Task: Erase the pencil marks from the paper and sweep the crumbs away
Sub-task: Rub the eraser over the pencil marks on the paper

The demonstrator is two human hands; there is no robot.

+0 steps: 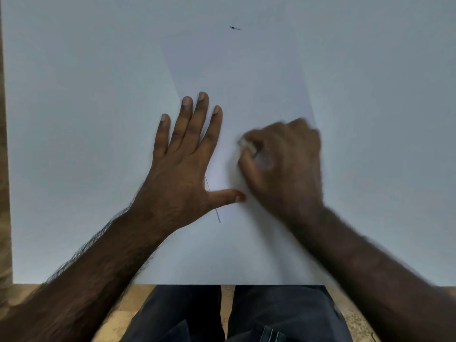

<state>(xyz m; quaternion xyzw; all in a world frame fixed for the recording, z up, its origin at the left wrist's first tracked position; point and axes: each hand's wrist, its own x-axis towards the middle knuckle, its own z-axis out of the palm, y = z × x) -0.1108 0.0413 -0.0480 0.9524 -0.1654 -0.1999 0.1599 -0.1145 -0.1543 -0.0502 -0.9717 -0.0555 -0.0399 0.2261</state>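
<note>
A white sheet of paper (237, 77) lies on the white table (74, 95), running from the near edge toward the far side. My left hand (183, 159) rests flat on the paper's left edge, fingers spread, thumb pointing right. My right hand (283, 161) is blurred and pinches a small pale eraser (246, 144), pressed to the paper just right of my left fingers. A thin pencil line (217, 215) shows on the paper below my left thumb; its upper part is hidden by the hand.
A small dark speck (235, 27) lies on the table beyond the paper's far end. The table's near edge (185, 284) sits above my lap. A wooden floor shows at the left (3, 169) and below.
</note>
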